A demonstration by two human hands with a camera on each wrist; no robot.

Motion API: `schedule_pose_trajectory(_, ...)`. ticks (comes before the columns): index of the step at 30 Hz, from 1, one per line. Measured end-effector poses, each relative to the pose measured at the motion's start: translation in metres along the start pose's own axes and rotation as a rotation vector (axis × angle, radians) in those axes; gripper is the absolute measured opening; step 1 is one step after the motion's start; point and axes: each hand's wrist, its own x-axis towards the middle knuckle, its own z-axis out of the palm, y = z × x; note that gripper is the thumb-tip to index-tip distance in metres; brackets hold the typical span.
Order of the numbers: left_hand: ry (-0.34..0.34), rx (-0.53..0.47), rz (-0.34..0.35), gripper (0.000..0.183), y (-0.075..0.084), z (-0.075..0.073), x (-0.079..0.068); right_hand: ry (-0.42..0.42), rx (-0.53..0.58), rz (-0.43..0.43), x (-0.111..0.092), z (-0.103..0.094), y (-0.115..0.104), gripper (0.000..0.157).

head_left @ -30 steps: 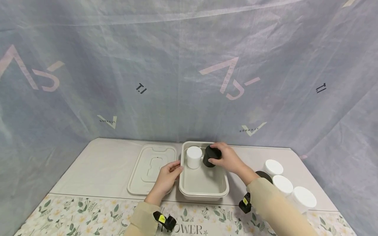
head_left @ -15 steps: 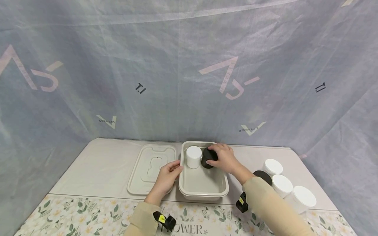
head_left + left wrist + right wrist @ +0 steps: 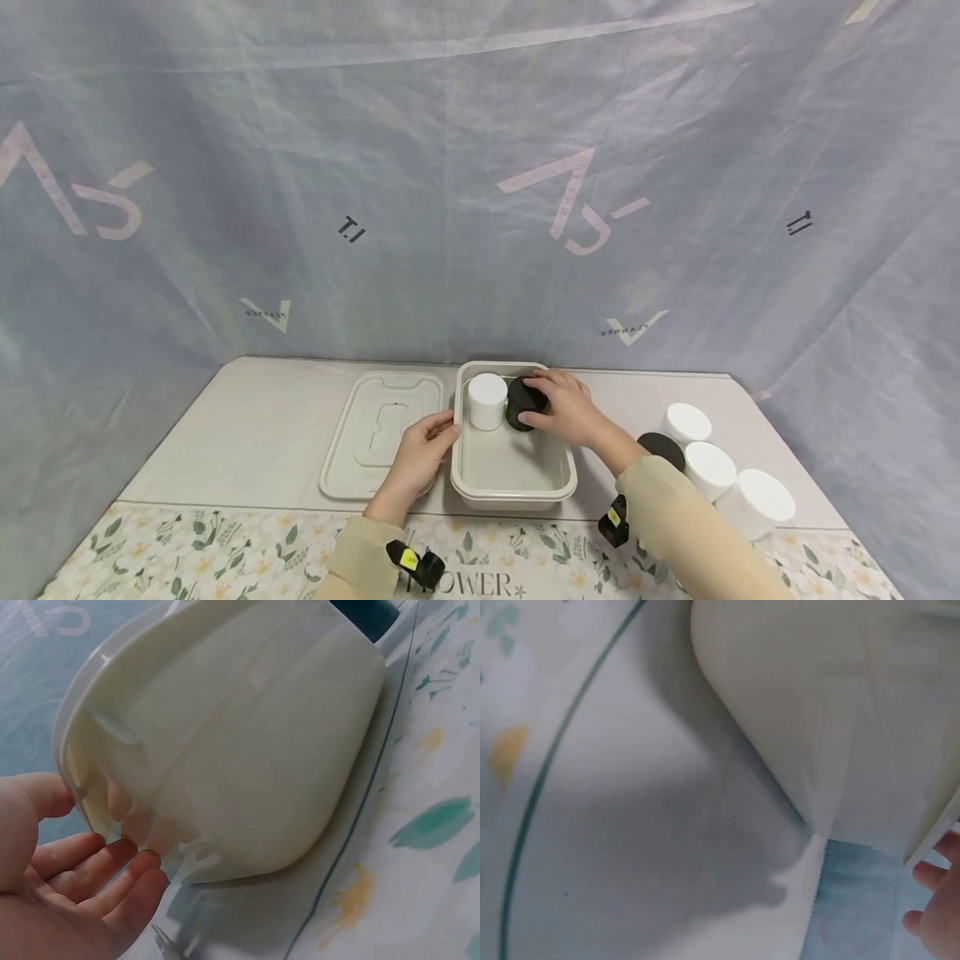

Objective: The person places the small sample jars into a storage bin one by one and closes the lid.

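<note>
Two jars stand side by side at the far end of a cream plastic bin [image 3: 513,494]: a white jar [image 3: 487,402] on the left and a black jar [image 3: 517,408] on the right. My right hand [image 3: 566,408] grips the black jar from above and the right, thumb on its near side and fingers over the far side. My left hand [image 3: 422,454] rests against the bin's left side at the rim. In the left wrist view, the relaxed fingers [image 3: 97,874] touch the bin's outer wall. The right wrist view shows only fingertips [image 3: 930,874] by the rim.
A flat cream lid [image 3: 378,433] lies left of the bin. Beyond the right forearm stand several white-topped jars [image 3: 710,465] and another black-topped one [image 3: 662,450]. A grey printed curtain [image 3: 450,208] hangs behind the table. Flowered cloth [image 3: 225,550] covers the front edge.
My right hand has moved the black jar left inside the bin, close up against the white jar. My left hand has stayed at the bin's side. The head view has shifted slightly.
</note>
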Motion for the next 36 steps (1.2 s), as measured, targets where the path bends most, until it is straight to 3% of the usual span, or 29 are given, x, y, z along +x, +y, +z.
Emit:
schedule_pose_trajectory(12,-0.002,-0.005,0.006,0.043,0.0,0.0,-0.001,0.062,0.166,-0.029,-0.029,-0.018,0.022,0.059)
schedule_pose_trajectory(25,-0.015,-0.02,0.006,0.045,0.002,-0.002,-0.002,0.013,0.12,0.045,-0.07,-0.06,0.05,0.067)
schedule_pose_trajectory(36,-0.011,-0.006,0.0,0.045,0.001,-0.001,-0.002,-0.031,0.075,0.082,-0.101,-0.075,0.071,0.07)
